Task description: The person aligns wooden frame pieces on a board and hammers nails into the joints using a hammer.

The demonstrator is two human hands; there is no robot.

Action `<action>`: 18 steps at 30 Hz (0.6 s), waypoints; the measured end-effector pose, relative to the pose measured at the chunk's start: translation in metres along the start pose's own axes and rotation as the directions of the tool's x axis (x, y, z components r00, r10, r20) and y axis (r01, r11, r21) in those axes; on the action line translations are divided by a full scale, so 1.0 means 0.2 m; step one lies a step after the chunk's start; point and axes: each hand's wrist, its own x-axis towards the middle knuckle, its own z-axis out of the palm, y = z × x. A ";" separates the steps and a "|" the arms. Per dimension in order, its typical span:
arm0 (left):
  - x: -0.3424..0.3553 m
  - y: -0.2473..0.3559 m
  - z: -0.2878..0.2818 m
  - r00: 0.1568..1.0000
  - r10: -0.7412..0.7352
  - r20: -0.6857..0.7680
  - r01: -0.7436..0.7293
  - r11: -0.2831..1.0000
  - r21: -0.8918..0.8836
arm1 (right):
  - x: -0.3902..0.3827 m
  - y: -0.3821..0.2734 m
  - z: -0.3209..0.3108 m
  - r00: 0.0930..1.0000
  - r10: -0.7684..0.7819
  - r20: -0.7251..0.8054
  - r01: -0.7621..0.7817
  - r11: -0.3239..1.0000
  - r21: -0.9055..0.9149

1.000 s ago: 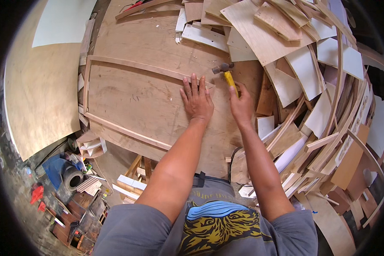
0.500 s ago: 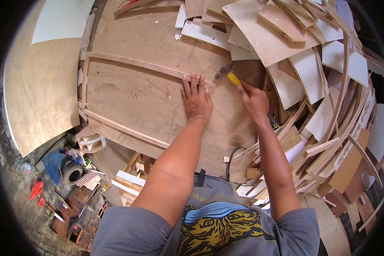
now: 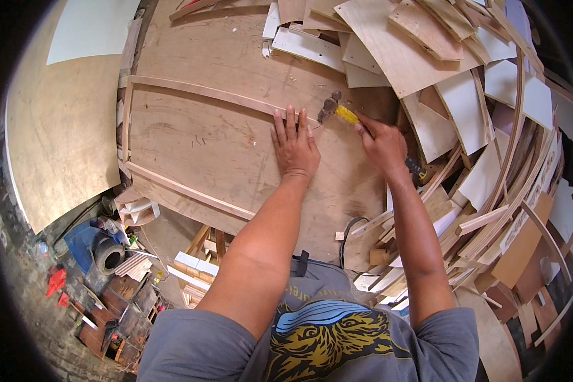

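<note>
1. You're leaning over the big brown plywood sheet (image 3: 235, 159), and it lies flat on the bench with a frame of thin strips already laid around its edges.
2. The long pale wooden strip (image 3: 204, 92) along the far edge sits in place; a second strip (image 3: 184, 191) runs along the near edge, a third down the left side. That much looks done.
3. To your right, a jumbled heap of plywood offcuts (image 3: 465, 108) is stacked high.
4. Your left hand (image 3: 294, 143) lies flat, fingers spread, pressing down the right end of the far strip.
5. Your right hand (image 3: 383, 141) is clenched round the yellow-handled hammer (image 3: 337, 109), its dark head poised just beside your left fingertips.
6. My read: fixing this strip end is under way, and I can't tell whether any nail is in.
</note>
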 end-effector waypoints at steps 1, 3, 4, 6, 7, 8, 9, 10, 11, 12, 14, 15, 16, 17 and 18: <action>0.00 0.00 0.00 1.000 0.001 -0.001 -0.001 1.000 -0.002 | 0.01 0.00 -0.01 0.999 -0.007 0.031 0.008 1.000 -0.023; 0.00 0.00 0.00 1.000 0.004 -0.003 -0.004 1.000 0.001 | 0.02 0.01 -0.01 1.000 0.013 0.019 -0.012 1.000 -0.028; 0.00 0.00 0.01 1.000 0.007 -0.005 -0.007 1.000 0.004 | 0.02 0.02 -0.01 0.999 0.032 0.005 -0.032 0.999 -0.032; 0.00 -0.01 0.00 1.000 0.008 -0.002 -0.008 1.000 0.008 | 0.01 0.01 -0.01 1.000 0.001 0.026 0.000 1.000 -0.026; 0.00 -0.01 0.00 1.000 0.010 -0.001 -0.010 1.000 0.012 | 0.01 0.01 -0.01 0.999 -0.031 0.044 0.031 0.999 -0.019; 0.00 -0.01 0.00 1.000 0.009 -0.001 -0.009 1.000 0.012 | 0.01 0.02 -0.01 0.998 -0.031 0.045 0.032 0.999 -0.020; 0.00 0.00 0.01 1.000 0.010 -0.005 -0.010 1.000 0.014 | 0.02 0.03 -0.01 0.999 -0.005 0.037 0.006 1.000 -0.018; 0.00 0.00 0.01 1.000 0.011 -0.010 -0.010 1.000 0.016 | 0.03 0.04 0.00 0.999 0.020 0.029 -0.020 1.000 -0.015; 0.00 0.00 0.01 1.000 0.010 -0.010 -0.010 1.000 0.017 | 0.03 0.03 0.00 0.999 0.020 0.030 -0.019 1.000 -0.014; 0.00 -0.01 0.01 1.000 0.012 -0.010 -0.011 1.000 0.023 | 0.02 0.03 0.00 0.999 -0.007 0.046 0.008 1.000 -0.026; -0.01 0.00 0.01 1.000 0.014 -0.009 -0.014 0.999 0.029 | 0.02 0.03 0.00 0.998 -0.031 0.063 0.034 0.999 -0.038; 0.00 0.00 0.00 1.000 0.005 -0.001 -0.005 1.000 0.024 | 0.03 0.04 0.01 0.998 -0.015 0.054 0.015 1.000 -0.014; 0.00 0.01 0.00 1.000 -0.003 0.008 0.003 1.000 0.019 | 0.04 0.04 0.01 0.999 0.003 0.045 -0.003 1.000 0.010; 0.00 0.00 0.00 1.000 -0.004 0.008 0.003 1.000 0.021 | 0.04 0.03 0.00 0.999 0.002 0.045 -0.002 1.000 0.012; 0.00 0.00 0.01 1.000 0.004 -0.001 -0.004 1.000 0.025 | 0.04 0.02 -0.01 0.997 -0.030 0.068 0.031 0.999 -0.010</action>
